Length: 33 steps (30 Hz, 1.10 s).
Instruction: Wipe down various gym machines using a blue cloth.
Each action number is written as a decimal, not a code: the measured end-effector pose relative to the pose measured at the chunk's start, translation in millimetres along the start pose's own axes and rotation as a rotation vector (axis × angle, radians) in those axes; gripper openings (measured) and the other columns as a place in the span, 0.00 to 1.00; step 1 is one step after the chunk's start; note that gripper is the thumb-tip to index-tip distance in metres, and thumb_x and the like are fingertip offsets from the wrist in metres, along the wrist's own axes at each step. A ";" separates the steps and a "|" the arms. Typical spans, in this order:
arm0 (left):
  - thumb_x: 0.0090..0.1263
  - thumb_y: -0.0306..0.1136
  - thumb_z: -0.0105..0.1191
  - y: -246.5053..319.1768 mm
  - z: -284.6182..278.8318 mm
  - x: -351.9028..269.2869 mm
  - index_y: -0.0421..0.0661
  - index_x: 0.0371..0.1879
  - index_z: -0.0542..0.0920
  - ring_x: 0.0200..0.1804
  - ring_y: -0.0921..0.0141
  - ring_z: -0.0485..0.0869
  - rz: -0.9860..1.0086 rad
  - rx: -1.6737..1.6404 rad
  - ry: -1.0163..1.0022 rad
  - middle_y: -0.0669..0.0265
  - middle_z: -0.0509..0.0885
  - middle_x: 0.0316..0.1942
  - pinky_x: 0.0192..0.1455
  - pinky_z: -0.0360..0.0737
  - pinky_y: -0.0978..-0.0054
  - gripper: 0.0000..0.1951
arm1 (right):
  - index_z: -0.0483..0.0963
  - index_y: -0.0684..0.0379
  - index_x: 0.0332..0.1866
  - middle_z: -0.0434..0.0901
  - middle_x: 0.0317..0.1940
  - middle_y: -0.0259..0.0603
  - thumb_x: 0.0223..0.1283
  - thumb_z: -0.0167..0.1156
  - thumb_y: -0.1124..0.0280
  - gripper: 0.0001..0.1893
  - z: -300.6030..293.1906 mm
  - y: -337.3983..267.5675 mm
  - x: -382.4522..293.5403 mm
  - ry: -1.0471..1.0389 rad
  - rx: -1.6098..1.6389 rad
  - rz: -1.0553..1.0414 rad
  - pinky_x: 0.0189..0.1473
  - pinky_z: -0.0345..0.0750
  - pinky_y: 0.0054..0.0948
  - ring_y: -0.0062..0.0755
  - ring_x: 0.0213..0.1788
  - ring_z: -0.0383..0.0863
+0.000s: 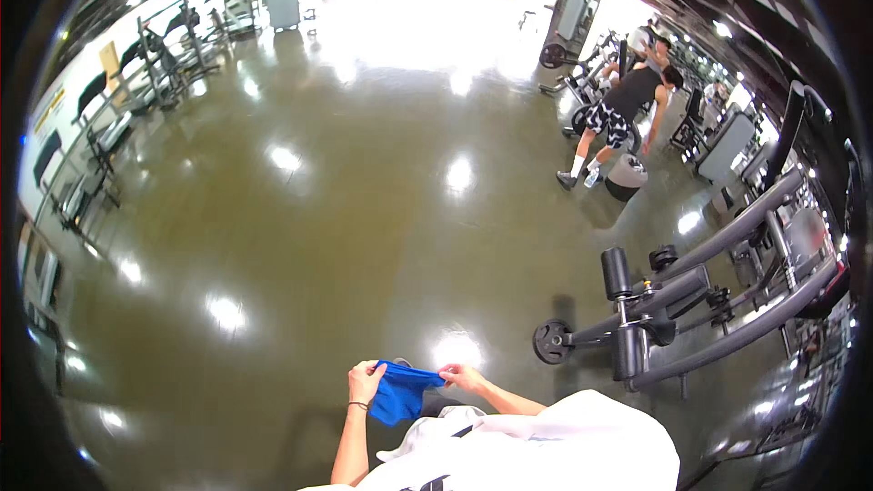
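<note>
A blue cloth (402, 392) hangs in front of my body, its upper edge stretched between my two hands. My left hand (366, 382) pinches its left corner between thumb and fingers, and a thin dark band circles that wrist. At the other corner my right hand (462, 379) grips the cloth with the fingertips. The lower part of the cloth droops in loose folds. A white shirt (545, 443) covers my torso below, and part of a shoe shows just behind the cloth.
To my right stands a gym machine with padded rollers (616, 273) and a weight plate (552, 341). Farther off, a person (631, 106) bends beside a grey-and-black bin (626, 177). Exercise machines (102, 112) line the left wall. Glossy floor (327, 218) reflects the ceiling lights.
</note>
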<state>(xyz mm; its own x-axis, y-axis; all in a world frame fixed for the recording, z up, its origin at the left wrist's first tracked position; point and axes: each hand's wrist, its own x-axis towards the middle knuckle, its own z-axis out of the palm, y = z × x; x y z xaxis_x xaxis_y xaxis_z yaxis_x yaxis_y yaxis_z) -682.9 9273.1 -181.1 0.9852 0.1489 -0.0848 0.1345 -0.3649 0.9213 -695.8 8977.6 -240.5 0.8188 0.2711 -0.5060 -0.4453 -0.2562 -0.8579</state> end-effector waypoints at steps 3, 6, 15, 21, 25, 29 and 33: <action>0.58 0.39 0.68 -17.5 -1.0 88.3 0.39 0.41 0.86 0.36 0.67 0.87 -0.088 0.125 -0.128 0.57 0.88 0.33 0.44 0.82 0.71 0.18 | 0.79 0.58 0.48 0.84 0.32 0.35 0.67 0.60 0.63 0.12 17.9 -12.2 61.8 0.024 -0.018 0.012 0.37 0.77 0.26 0.21 0.33 0.84; 0.56 0.43 0.67 -80.9 -20.2 150.7 0.43 0.31 0.87 0.33 0.55 0.83 -0.126 0.286 -0.198 0.52 0.84 0.28 0.40 0.79 0.63 0.14 | 0.80 0.64 0.42 0.84 0.28 0.39 0.65 0.60 0.62 0.14 39.3 -24.7 138.1 0.052 -0.080 0.074 0.37 0.80 0.27 0.23 0.32 0.85; 0.64 0.40 0.62 -107.9 -173.6 309.2 0.41 0.20 0.83 0.20 0.77 0.80 -0.490 0.078 -0.183 0.67 0.83 0.17 0.25 0.76 0.76 0.16 | 0.83 0.59 0.41 0.85 0.36 0.49 0.59 0.60 0.53 0.19 75.1 -201.6 392.0 -0.165 -0.560 -0.037 0.45 0.81 0.39 0.45 0.40 0.86; 0.69 0.35 0.59 -168.5 -221.1 409.8 0.36 0.32 0.83 0.26 0.68 0.87 -0.834 -0.553 0.042 0.56 0.88 0.29 0.27 0.83 0.74 0.12 | 0.83 0.58 0.41 0.85 0.38 0.48 0.58 0.61 0.50 0.20 125.3 -328.3 564.5 -0.295 -0.687 -0.098 0.46 0.80 0.39 0.45 0.43 0.85; 0.68 0.39 0.61 -180.4 -257.3 544.2 0.33 0.36 0.84 0.27 0.68 0.87 -0.723 -0.557 0.065 0.55 0.88 0.29 0.31 0.83 0.74 0.17 | 0.83 0.59 0.38 0.85 0.26 0.42 0.59 0.61 0.52 0.19 135.7 -379.8 655.1 -0.245 -0.741 -0.015 0.37 0.82 0.34 0.35 0.30 0.86; 0.67 0.48 0.61 -142.3 -322.6 698.3 0.38 0.32 0.86 0.25 0.75 0.85 -0.756 -0.228 -0.053 0.60 0.88 0.26 0.29 0.82 0.78 0.21 | 0.80 0.63 0.40 0.87 0.30 0.40 0.60 0.65 0.64 0.12 144.2 -432.5 728.9 -0.253 -0.360 0.072 0.38 0.82 0.27 0.23 0.34 0.86; 0.64 0.59 0.59 -106.7 -356.9 842.0 0.42 0.36 0.87 0.26 0.76 0.86 -0.658 -0.033 -0.218 0.65 0.89 0.27 0.32 0.83 0.78 0.27 | 0.79 0.67 0.40 0.87 0.33 0.41 0.58 0.66 0.72 0.10 148.5 -502.5 816.1 -0.017 -0.305 0.018 0.39 0.82 0.26 0.24 0.35 0.86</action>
<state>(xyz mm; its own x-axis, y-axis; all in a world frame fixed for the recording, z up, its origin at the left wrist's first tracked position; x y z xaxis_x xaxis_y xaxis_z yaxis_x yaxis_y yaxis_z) 94.3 9765.4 -215.4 0.6989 0.1405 -0.7013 0.7117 -0.2336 0.6625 142.4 9465.3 -235.5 0.8043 0.2785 -0.5249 -0.3288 -0.5272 -0.7836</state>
